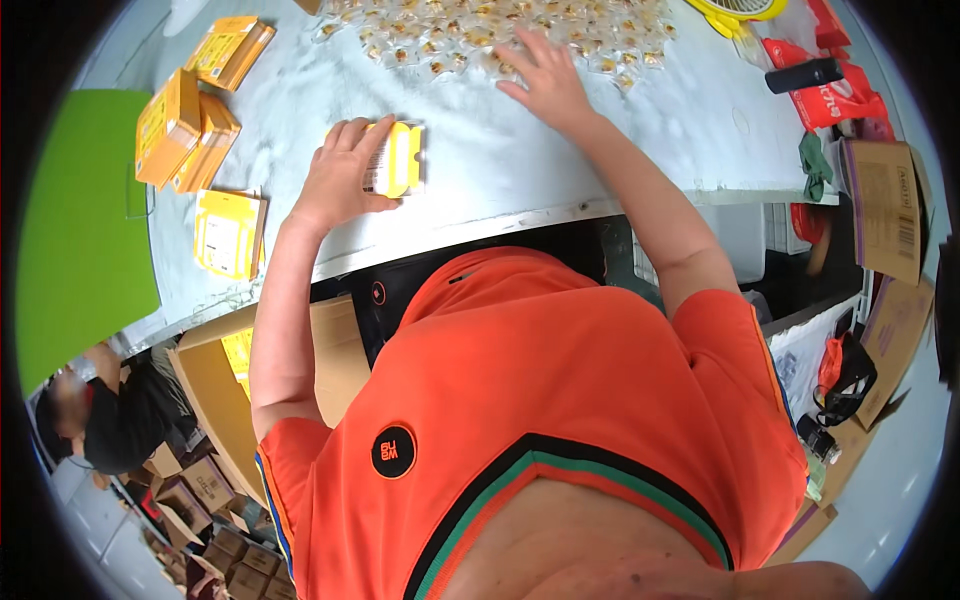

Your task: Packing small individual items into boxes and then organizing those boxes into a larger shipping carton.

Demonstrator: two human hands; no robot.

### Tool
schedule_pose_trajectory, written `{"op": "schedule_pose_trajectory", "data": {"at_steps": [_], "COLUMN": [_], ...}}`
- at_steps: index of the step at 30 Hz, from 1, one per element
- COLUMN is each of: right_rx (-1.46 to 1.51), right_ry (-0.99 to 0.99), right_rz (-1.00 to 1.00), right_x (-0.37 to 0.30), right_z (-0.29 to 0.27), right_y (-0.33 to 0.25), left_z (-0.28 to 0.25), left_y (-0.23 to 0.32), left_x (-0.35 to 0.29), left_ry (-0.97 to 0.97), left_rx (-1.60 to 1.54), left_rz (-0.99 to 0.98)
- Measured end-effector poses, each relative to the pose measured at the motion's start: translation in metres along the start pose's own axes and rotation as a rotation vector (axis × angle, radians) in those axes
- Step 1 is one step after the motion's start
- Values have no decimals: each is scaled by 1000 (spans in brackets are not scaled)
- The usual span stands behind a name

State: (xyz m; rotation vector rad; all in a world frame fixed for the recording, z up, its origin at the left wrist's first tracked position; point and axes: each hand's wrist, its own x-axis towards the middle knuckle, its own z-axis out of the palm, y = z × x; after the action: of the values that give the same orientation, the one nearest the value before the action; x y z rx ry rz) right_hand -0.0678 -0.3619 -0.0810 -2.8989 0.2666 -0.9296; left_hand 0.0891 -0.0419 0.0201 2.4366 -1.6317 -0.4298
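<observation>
My left hand [340, 175] grips a flat yellow and white carton [403, 160] by its left side, fingers over the far edge and thumb at the near edge. The carton rests on the pale table [470, 150] near its front edge. Farther off and to the right, my right hand [548, 85] is open with fingers spread. Its fingertips reach the near side of a wide heap of small clear packets [430, 45] with brownish-yellow contents. Whether they touch a packet I cannot tell.
Stacks of yellow cartons [168, 125] and a smaller pile [228, 235] lie at the left. A yellow fan [740, 8], red bags [835, 100] and a black cylinder [805, 76] sit at the far right. Below the table stands an open cardboard box [340, 345]. Another person [125, 415] is at lower left.
</observation>
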Motion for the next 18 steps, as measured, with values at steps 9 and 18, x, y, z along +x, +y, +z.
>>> {"op": "schedule_pose_trajectory", "data": {"at_steps": [9, 18], "right_rx": [519, 570], "right_ry": [-48, 28], "right_rz": [166, 288], "right_x": [-61, -88], "right_z": [-48, -78], "right_y": [-49, -45], "left_z": [3, -7], "left_y": [-6, -12], "left_x": [-34, -41], "left_ry": [121, 112], "left_rx": [122, 297], "left_rz": [-138, -155]}}
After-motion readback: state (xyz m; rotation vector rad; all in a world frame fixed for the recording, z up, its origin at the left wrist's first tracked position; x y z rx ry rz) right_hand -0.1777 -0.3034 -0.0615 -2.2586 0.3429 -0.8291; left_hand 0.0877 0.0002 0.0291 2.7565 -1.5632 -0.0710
